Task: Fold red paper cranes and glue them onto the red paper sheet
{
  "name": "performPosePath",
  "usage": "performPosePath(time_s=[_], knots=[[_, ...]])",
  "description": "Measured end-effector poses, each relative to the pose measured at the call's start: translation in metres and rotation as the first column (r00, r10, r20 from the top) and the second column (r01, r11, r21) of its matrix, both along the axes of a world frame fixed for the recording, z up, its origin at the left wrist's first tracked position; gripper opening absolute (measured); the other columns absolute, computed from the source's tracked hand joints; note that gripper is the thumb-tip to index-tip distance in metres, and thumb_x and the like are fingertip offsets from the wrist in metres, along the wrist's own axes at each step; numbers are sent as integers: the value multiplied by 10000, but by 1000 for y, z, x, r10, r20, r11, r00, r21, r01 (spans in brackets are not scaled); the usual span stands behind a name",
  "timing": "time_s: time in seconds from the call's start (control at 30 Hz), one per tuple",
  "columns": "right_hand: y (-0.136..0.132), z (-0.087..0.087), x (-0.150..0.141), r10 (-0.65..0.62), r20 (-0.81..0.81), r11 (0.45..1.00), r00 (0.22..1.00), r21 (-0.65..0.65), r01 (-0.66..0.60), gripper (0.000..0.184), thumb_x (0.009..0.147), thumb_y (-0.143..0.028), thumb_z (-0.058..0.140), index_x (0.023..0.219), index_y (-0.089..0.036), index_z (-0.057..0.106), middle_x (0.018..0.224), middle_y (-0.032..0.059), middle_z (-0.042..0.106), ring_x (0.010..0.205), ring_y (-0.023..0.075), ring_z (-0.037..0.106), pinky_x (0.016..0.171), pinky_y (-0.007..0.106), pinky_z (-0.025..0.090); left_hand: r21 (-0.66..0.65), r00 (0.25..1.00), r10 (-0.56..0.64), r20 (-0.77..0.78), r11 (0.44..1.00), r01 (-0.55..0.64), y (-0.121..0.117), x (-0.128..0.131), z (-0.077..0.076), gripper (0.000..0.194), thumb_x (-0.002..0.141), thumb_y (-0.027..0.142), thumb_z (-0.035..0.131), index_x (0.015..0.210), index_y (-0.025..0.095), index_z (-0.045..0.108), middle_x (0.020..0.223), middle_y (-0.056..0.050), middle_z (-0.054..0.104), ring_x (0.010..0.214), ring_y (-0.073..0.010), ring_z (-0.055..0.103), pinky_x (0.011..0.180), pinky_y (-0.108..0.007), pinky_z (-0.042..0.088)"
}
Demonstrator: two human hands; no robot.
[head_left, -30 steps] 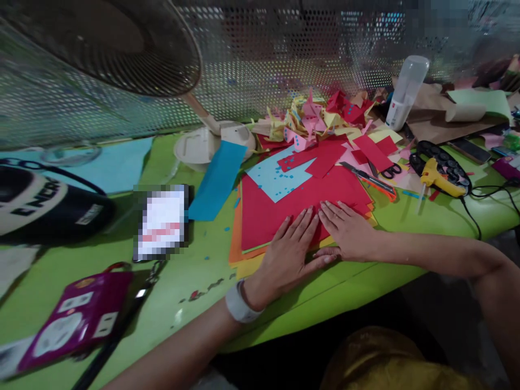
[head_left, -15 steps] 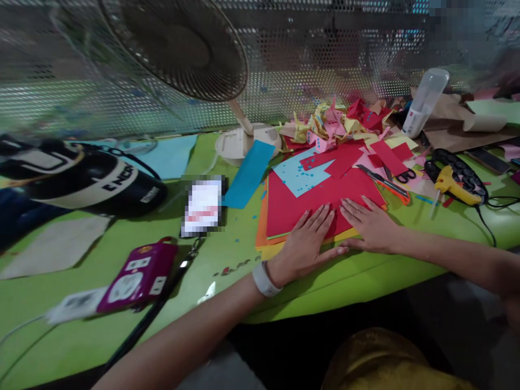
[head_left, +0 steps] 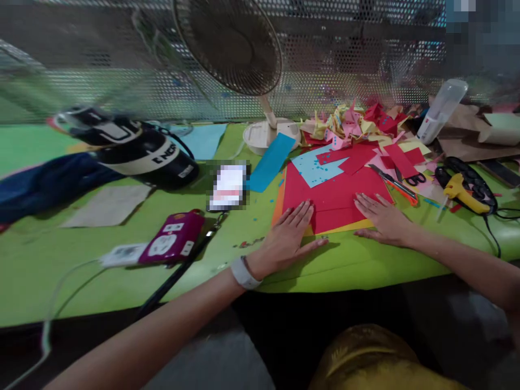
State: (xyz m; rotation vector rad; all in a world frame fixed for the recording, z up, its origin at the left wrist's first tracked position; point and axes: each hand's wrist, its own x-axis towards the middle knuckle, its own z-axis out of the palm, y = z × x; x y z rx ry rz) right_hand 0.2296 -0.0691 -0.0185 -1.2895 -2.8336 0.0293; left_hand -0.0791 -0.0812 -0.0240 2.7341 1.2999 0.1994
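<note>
Resting palm-down with fingers extended, apart from each other and pinching nothing: left hand (head_left: pixel 284 238) and right hand (head_left: pixel 382 219). Between and just beyond them, red sheet (head_left: pixel 339 197), flat, long axis seemingly side to side — touched at near left by left fingertips, at near right by right, with neither hand clearly nearer. Ahead, on the sheet, pale blue paper (head_left: pixel 309 170); beyond right fingertips, cutter (head_left: pixel 393 184).
</note>
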Motion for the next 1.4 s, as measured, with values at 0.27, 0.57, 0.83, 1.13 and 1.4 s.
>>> performPosePath(time_s=[0.27,0.57,0.83,1.13,1.4], knots=[[7,1,19,-41,17,999,999,-3,41,884,950,-727,266,1601,-131,209,1629,141,288,1509,309,284,1231,529,265,-29,997,74,-37,997,-75,0,-6,1,992,913,790,190,1560,43,282,1626,-197,276,1520,-290,251,1244,-459,183],[9,5,14,-66,105,998,992,2,66,760,996,-601,322,1566,-99,313,1620,173,289,1519,298,266,1244,545,202,104,997,-21,73,994,13,7,79,25,946,935,757,113,1564,70,282,1648,-184,222,1546,-269,165,1253,-467,67],[12,0,18,-59,149,998,987,4,59,776,982,-553,378,1547,-24,318,1606,221,293,1508,320,292,1230,575,228,-81,993,-81,90,993,89,31,124,-5,1116,848,862,138,1572,15,203,1641,-229,194,1544,-299,160,1245,-456,57],[11,6,20,-48,58,998,997,-26,49,832,969,-683,275,1599,-140,232,1639,133,258,1527,289,239,1241,529,236,-36,1000,-3,28,999,4,27,61,-4,1128,843,868,138,1576,13,192,1643,-221,194,1545,-292,156,1239,-405,65],[13,11,43,-92,132,994,987,-46,99,846,976,-668,252,1583,-78,258,1623,176,282,1525,299,245,1259,541,158,-62,999,36,-2,997,-36,27,52,-4,1132,841,871,142,1583,16,173,1649,-224,160,1545,-313,146,1236,-413,46]])
